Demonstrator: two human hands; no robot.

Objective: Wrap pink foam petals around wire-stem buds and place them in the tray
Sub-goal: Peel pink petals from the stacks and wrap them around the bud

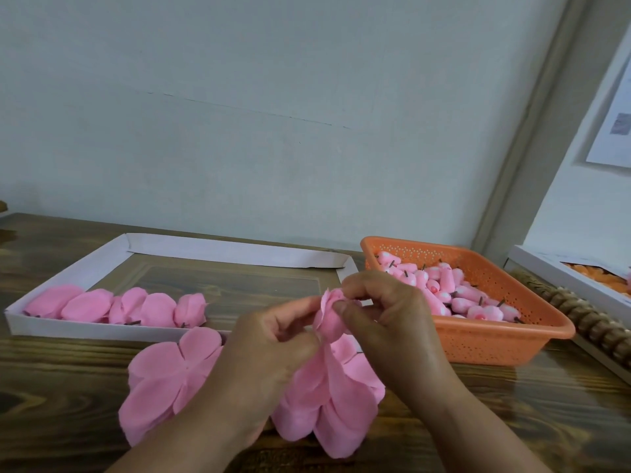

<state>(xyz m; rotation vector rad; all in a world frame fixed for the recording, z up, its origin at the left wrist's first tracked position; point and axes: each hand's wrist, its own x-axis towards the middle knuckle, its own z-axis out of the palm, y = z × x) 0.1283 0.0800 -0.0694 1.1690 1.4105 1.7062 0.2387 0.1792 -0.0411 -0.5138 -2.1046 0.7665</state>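
In the head view, both hands meet over the wooden counter (51, 370), just past the middle toward 6 o'clock. The left hand (273, 339) curls its fingers and pinches the base of the pink foam petals (329, 317) being rolled; the right hand (386, 308) pinches the upper edge, thumb and forefinger pressing the foam around a bud that the petals hide. Beneath the hands, toward 6 o'clock, lies a pile of flat petal cutouts (160, 387). At 9 o'clock the white tray (102, 331) holds a row of finished wrapped flowers (112, 307) along its near wall. At 3 o'clock an orange perforated basket (495, 339) is heaped with bare wire-stem buds (444, 291).

The wrap looks partway done. The likely slip: foam springs back, so if either pinch loosens before the layers overlap, the petals may unroll. Twisting too hard could tear the thin foam at its slits, and the hanging lobes could snag the pile below.
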